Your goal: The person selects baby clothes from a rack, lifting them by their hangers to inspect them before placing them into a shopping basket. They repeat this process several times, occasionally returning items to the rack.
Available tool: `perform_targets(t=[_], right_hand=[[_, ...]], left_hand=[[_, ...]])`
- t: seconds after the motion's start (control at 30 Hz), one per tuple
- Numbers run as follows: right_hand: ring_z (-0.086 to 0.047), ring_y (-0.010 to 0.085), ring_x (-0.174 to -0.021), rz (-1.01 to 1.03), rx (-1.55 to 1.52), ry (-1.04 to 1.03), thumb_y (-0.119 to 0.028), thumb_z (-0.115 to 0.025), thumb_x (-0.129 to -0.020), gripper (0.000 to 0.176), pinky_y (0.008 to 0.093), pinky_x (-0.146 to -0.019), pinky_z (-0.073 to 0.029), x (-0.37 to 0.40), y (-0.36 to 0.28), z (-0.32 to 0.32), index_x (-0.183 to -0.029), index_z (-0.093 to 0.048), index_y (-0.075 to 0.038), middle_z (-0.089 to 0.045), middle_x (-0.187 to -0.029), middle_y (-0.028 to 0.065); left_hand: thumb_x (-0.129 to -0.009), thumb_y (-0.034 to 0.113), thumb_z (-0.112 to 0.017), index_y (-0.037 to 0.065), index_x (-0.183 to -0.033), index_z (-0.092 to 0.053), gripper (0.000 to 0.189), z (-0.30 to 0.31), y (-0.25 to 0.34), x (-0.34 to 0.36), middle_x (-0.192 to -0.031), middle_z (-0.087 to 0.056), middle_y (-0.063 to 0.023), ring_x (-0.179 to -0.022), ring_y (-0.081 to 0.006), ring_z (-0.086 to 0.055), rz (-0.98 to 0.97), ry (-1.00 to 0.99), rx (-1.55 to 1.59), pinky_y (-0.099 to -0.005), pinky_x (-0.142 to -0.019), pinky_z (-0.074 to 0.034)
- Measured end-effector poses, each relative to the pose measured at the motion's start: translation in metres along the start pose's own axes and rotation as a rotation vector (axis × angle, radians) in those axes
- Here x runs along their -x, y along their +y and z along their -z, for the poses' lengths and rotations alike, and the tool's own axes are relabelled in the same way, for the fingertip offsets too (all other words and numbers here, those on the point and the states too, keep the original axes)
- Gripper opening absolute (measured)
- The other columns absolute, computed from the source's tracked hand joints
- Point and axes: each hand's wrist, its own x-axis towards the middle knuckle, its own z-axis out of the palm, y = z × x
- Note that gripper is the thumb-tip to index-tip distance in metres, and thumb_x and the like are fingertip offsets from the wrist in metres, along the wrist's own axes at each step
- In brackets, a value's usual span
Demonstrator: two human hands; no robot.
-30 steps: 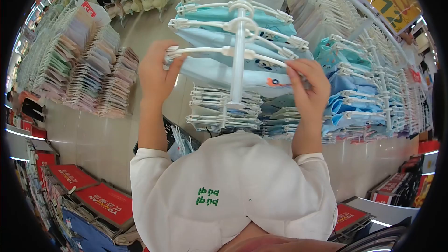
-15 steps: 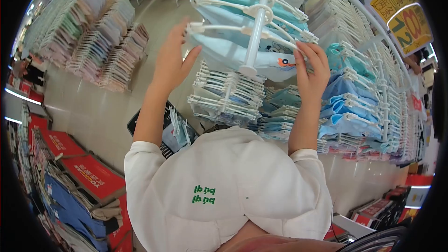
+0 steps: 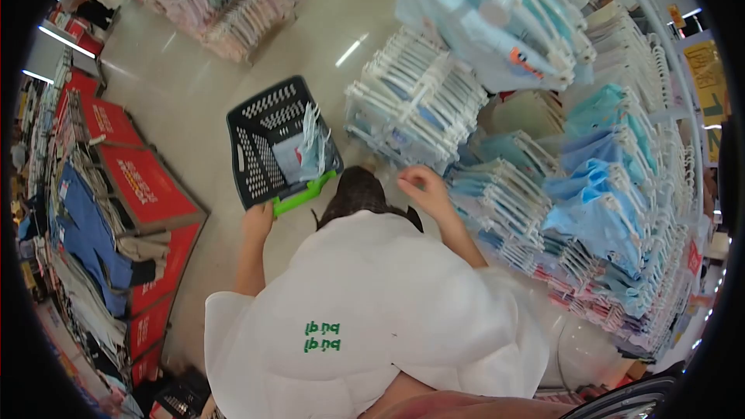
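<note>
At the lower left of the black shopping basket (image 3: 240, 140), my left hand (image 3: 261, 217) has its fingers closed by the end of the green handle (image 3: 299, 200). Inside the basket lie a few pale blue garments (image 3: 312, 147) on white hangers. My right hand (image 3: 425, 188) is in the air just below the lower rack of hanging clothes (image 3: 415, 97), its fingers loosely bent and nothing visible in them. Farther up hang light blue garments (image 3: 466, 27), one with an orange print, apart from both hands.
Blue and teal clothes (image 3: 594, 194) hang in dense rows on the right. Red display panels (image 3: 147, 186) with folded trousers (image 3: 97, 237) stand along the left. Another clothing rack (image 3: 233, 12) is at the upper left, across the tiled floor (image 3: 182, 105). A yellow price sign (image 3: 705, 74) hangs at the right.
Both hands have come down from the light blue garments on the upper rack. My right hand has let go of the printed one; my left is now at the basket, which shows more fully.
</note>
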Motion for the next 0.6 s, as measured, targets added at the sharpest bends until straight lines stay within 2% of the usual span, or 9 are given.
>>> perform_targets(t=[0.07, 0.17, 0.2, 0.3, 0.37, 0.43, 0.5, 0.57, 0.6], right_hand=[[-0.054, 0.0126, -0.067, -0.118, 0.112, -0.234, -0.016, -0.065, -0.076, 0.017, 0.026, -0.06, -0.043, 0.002, 0.042, -0.033, -0.073, -0.057, -0.002, -0.057, -0.078, 0.0064], [-0.053, 0.0155, -0.067, -0.162, 0.174, -0.334, -0.019, -0.063, -0.078, 0.019, 0.0276, -0.06, -0.042, -0.007, 0.064, -0.08, -0.072, -0.056, -0.002, -0.055, -0.075, 0.0071], [-0.053, 0.0155, -0.067, -0.16, 0.166, -0.345, -0.019, -0.063, -0.078, 0.019, 0.0276, -0.06, -0.042, -0.01, 0.055, -0.092, -0.072, -0.056, -0.002, -0.055, -0.075, 0.0071], [-0.055, 0.0206, -0.07, 0.054, 0.18, -0.228, -0.023, -0.061, -0.079, 0.023, 0.0302, -0.063, -0.043, -0.022, 0.027, -0.123, -0.074, -0.056, -0.002, -0.056, -0.076, 0.0092], [-0.056, 0.0262, -0.075, 0.219, 0.283, -0.181, -0.024, -0.058, -0.081, 0.023, 0.0336, -0.067, -0.044, -0.03, 0.03, -0.143, -0.078, -0.057, -0.001, -0.058, -0.08, 0.0123], [-0.056, 0.0277, -0.077, 0.14, 0.27, -0.189, -0.026, -0.059, -0.08, 0.025, 0.0352, -0.068, -0.044, -0.039, 0.04, -0.162, -0.08, -0.058, -0.001, -0.058, -0.082, 0.0129], [-0.057, 0.0293, -0.079, 0.054, 0.25, -0.19, -0.027, -0.059, -0.079, 0.026, 0.0369, -0.068, -0.044, -0.051, 0.052, -0.182, -0.082, -0.058, -0.001, -0.059, -0.084, 0.0136], [-0.057, 0.0282, -0.081, -0.064, 0.37, -0.31, -0.028, -0.06, -0.079, 0.029, 0.0348, -0.071, -0.044, -0.076, 0.063, -0.201, -0.086, -0.058, 0.0, -0.059, -0.085, 0.0143], [-0.057, 0.0282, -0.081, -0.072, 0.353, -0.29, -0.028, -0.06, -0.079, 0.029, 0.0348, -0.071, -0.044, -0.09, 0.063, -0.213, -0.086, -0.058, 0.0, -0.059, -0.085, 0.0143]], left_hand=[[-0.085, 0.044, -0.035, 0.007, -0.076, -0.067, 0.05, 0.007, 0.026, 0.012, -0.074, -0.063, -0.0169, -0.076, -0.0329, -0.061, 0.055, -0.002, 0.007, -0.0416, -0.073, -0.044], [-0.084, 0.044, -0.036, 0.007, -0.077, -0.067, 0.049, 0.016, 0.049, 0.02, -0.074, -0.062, -0.018, -0.075, -0.0338, -0.061, 0.042, -0.068, 0.05, -0.0415, -0.072, -0.045], [-0.084, 0.044, -0.036, 0.007, -0.077, -0.067, 0.049, 0.014, 0.052, 0.022, -0.074, -0.063, -0.0171, -0.075, -0.0337, -0.061, 0.035, -0.073, 0.041, -0.0413, -0.072, -0.045], [-0.085, 0.045, -0.034, 0.006, -0.074, -0.067, 0.052, 0.001, 0.052, 0.026, -0.074, -0.063, -0.0161, -0.077, -0.0342, -0.06, 0.049, -0.064, 0.074, -0.0416, -0.072, -0.045], [-0.086, 0.047, -0.032, 0.006, -0.078, -0.066, 0.054, 0.004, 0.047, 0.033, -0.076, -0.063, -0.0173, -0.078, -0.034, -0.06, 0.054, -0.153, 0.168, -0.0421, -0.073, -0.045], [-0.087, 0.048, -0.031, 0.005, -0.088, -0.065, 0.054, -0.023, 0.023, 0.025, -0.083, -0.062, -0.0197, -0.083, -0.033, -0.059, -0.19, -0.194, 0.19, -0.0411, -0.075, -0.044], [-0.088, 0.042, -0.037, 0.002, -0.097, -0.061, 0.048, -0.019, 0.015, 0.027, -0.089, -0.061, -0.0187, -0.086, -0.0301, -0.059, -0.163, -0.331, 0.427, -0.0377, -0.077, -0.043], [-0.088, 0.031, -0.047, -0.001, -0.098, -0.059, 0.036, -0.027, -0.01, 0.022, -0.089, -0.06, -0.0149, -0.085, -0.0247, -0.058, -0.365, -0.254, 0.853, -0.0325, -0.076, -0.043], [-0.087, 0.027, -0.05, -0.001, -0.098, -0.059, 0.032, -0.025, -0.027, 0.021, -0.087, -0.06, -0.0126, -0.084, -0.0217, -0.058, -0.323, -0.251, 0.916, -0.0304, -0.075, -0.043]])
